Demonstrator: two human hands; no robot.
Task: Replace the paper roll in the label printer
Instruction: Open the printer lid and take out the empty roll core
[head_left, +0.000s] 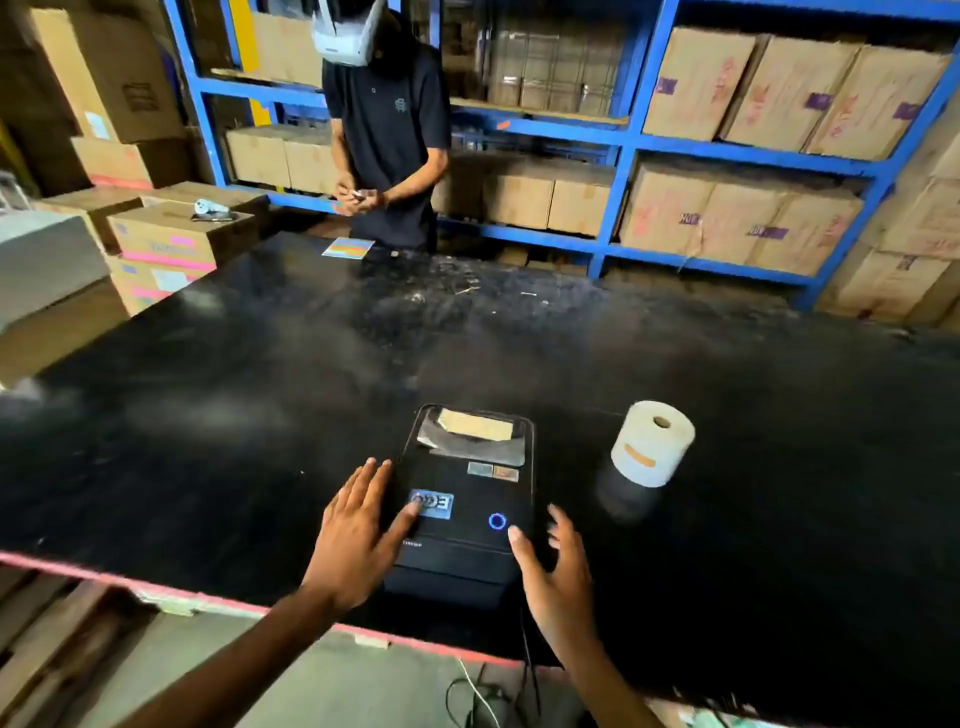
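desk (260, 374): black, dusty, stretched beyond the hands
person (387, 130): stood across it, far from the hands
shelving (623, 140): blue, behind, held cardboard boxes (743, 223)

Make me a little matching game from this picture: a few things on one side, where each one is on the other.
Things:
1. label printer
2. paper roll
3. coloured card
4. cardboard boxes

Places:
A. on the blue shelves
B. standing on end, right of the printer
C. far table edge, by the other person
D. between the two hands

Pairs: 1-D, 2-B, 3-C, 4-A
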